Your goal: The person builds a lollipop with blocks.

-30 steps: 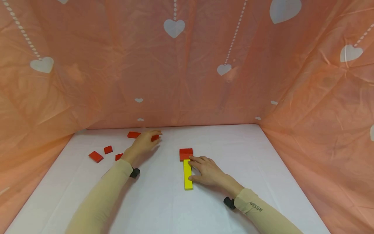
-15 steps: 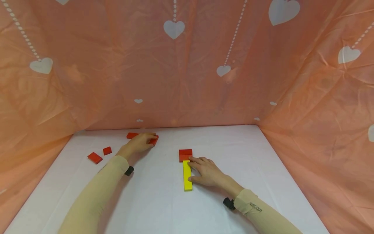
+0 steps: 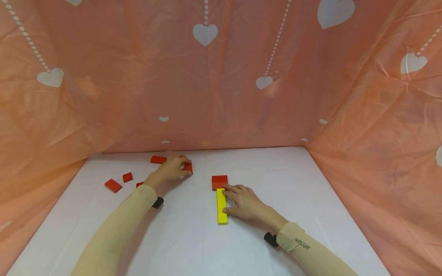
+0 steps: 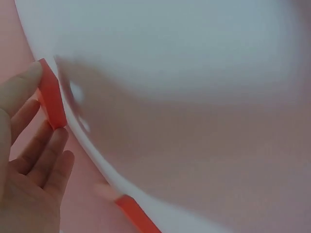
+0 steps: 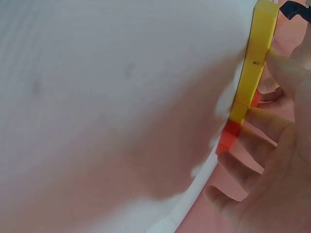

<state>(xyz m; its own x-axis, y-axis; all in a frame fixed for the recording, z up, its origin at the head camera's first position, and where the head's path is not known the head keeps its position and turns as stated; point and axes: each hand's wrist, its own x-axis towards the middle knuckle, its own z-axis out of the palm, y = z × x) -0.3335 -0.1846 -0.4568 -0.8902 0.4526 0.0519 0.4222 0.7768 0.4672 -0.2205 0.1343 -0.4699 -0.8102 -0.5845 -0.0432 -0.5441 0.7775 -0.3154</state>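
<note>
the left hand (image 3: 168, 168) is edging its pinched red block (image 3: 188, 168), at the red pair's (image 3: 219, 179) ten o'clock, closer to that pair, while the right hand (image 3: 248, 203), fingers apart, is touching the yellow bar (image 3: 222, 214).

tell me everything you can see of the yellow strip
The yellow strip is smooth and looks painted, with a dark mark on its long part and a seam near its far end. It lies flat on the white tabletop, pointing away from the person; that end appears to touch the red blocks. The right hand touches its right side.
</note>
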